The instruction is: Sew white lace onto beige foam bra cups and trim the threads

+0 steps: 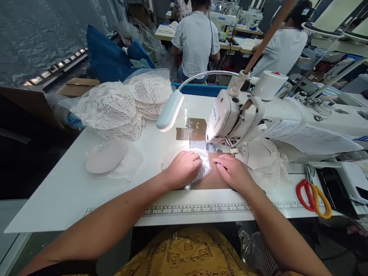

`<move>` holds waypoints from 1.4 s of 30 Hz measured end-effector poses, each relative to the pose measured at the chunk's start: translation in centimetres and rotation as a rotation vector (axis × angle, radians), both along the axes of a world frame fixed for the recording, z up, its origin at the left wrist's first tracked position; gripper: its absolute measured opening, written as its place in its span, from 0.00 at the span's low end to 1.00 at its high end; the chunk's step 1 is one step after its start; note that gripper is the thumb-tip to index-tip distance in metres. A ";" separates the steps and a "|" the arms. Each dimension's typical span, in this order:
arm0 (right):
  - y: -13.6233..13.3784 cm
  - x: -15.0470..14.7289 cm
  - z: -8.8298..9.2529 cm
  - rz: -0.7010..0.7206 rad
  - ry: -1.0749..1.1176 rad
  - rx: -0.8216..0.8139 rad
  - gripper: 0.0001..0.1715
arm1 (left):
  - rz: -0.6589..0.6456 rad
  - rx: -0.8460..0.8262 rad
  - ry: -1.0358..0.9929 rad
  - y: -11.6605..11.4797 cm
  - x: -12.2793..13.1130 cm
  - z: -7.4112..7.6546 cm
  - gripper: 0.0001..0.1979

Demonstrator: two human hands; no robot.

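Note:
My left hand (185, 166) is closed on a white lace piece (204, 165), its fingers curled over the left part. The lace lies on the table just in front of the sewing machine (222, 117), lit by the lamp. My right hand (234, 170) rests to the right of the lace, over brown tape (212, 181) on the tabletop. Its thumb and forefinger are pinched together, and whatever they may hold is too small to make out. The needle area sits just beyond both hands, partly hidden by the machine head.
Stacked lace pieces (110, 109) and an oval pad (106, 157) lie left. A lamp (171, 109) on a bent neck leans over the table. More lace (263, 157) lies under the machine arm. Scissors (313, 195) lie right, by a printed ruler (198, 209). People (197, 44) sit beyond.

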State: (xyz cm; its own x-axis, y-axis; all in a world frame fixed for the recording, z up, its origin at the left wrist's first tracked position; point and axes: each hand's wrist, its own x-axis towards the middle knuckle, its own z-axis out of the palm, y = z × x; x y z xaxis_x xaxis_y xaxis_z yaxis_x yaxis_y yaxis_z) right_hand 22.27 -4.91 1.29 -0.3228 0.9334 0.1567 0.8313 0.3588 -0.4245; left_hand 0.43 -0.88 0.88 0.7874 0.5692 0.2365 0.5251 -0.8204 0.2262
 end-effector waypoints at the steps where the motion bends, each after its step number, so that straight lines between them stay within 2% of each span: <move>1: -0.1 0.1 0.3 0.008 -0.012 -0.014 0.18 | 0.003 0.012 -0.006 0.0 0.1 -0.1 0.14; 4: -0.4 0.3 0.9 0.034 -0.051 -0.039 0.17 | 0.027 0.007 -0.025 0.0 -0.1 -0.1 0.13; 8: -0.8 0.2 1.3 0.061 -0.079 -0.085 0.17 | 0.024 -0.080 -0.036 0.1 -0.4 0.2 0.10; 15: -1.6 0.1 0.9 0.056 -0.067 -0.125 0.17 | -0.014 -0.036 -0.028 0.2 -0.3 -0.3 0.13; 23: -2.3 -0.3 0.4 0.018 -0.015 -0.063 0.18 | -0.028 -0.092 -0.076 0.3 -0.5 -0.1 0.10; 29: -2.7 -1.7 -0.4 0.081 -0.238 0.022 0.18 | -0.082 -0.147 -0.126 0.5 -1.0 -0.1 0.09; 34: -3.7 -1.9 -1.2 0.064 -0.305 0.095 0.18 | -0.163 -0.019 -0.052 0.3 -1.0 -0.3 0.11; 38: -3.9 -1.9 -1.4 0.067 -0.289 0.132 0.20 | -0.167 0.084 0.033 0.3 -0.8 -0.5 0.13; 42: -3.9 -1.9 -1.6 0.066 -0.284 0.171 0.23 | -0.177 0.118 0.073 0.3 -0.8 -0.5 0.14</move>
State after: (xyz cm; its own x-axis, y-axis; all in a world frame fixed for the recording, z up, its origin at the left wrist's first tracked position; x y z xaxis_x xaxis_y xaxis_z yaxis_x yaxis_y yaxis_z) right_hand 20.41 -8.79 -0.36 -0.4348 0.8769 0.2048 0.8804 0.4618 -0.1081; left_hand -0.40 -0.59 0.34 0.8903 0.3920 0.2318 0.3818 -0.9199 0.0894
